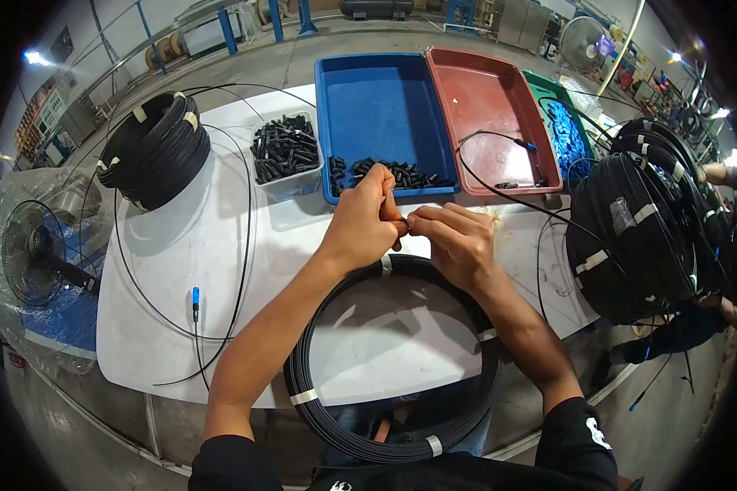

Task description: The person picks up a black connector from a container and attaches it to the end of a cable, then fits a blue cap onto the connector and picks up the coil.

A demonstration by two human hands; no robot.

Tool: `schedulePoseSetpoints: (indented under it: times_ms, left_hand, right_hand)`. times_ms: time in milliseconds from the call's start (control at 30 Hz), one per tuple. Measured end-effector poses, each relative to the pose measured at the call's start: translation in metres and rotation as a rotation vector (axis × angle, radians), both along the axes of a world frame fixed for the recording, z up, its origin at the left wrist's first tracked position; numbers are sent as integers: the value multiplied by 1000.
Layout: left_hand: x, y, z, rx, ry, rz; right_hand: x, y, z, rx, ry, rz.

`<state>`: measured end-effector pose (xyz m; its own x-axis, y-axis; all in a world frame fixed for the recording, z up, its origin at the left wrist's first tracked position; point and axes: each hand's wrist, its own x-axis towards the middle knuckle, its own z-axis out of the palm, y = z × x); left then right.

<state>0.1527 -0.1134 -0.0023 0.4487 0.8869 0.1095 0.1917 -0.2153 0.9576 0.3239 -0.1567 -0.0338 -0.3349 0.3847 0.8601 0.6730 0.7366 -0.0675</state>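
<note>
My left hand (pixel 362 222) and my right hand (pixel 460 241) meet above the white table, in front of the blue tray. Both are closed, fingertips pinched together around something small and dark that the fingers mostly hide. Below them lies a large coil of black cable (pixel 303 372), bound with white tape and overhanging the table's front edge. Just beyond my left hand, small black plastic parts (pixel 418 176) are heaped along the near side of the blue tray (pixel 377 90).
A clear bin (pixel 291 186) of black parts stands left of the blue tray. Right of it are a red tray (pixel 483 98) and a green tray (pixel 535 80) with blue pieces. Cable coils flank both sides, left (pixel 160 155) and right (pixel 630 229). Another person's arm (pixel 719 173) shows far right.
</note>
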Motion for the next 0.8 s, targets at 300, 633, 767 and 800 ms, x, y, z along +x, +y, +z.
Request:
schedulePoseSetpoints:
  times_ms: [300, 633, 767, 800]
  left_hand:
    - [4, -20, -13, 640, -9, 152]
    - [3, -14, -20, 1059, 213, 171]
    - [-13, 10, 0, 604, 56, -86]
    - [-21, 17, 2, 500, 17, -104]
  right_hand:
    - [-2, -12, 7, -296, 301, 66]
    - [-4, -1, 6, -867, 742, 209]
    - [11, 12, -11, -762, 796, 305]
    - [15, 14, -16, -703, 711, 266]
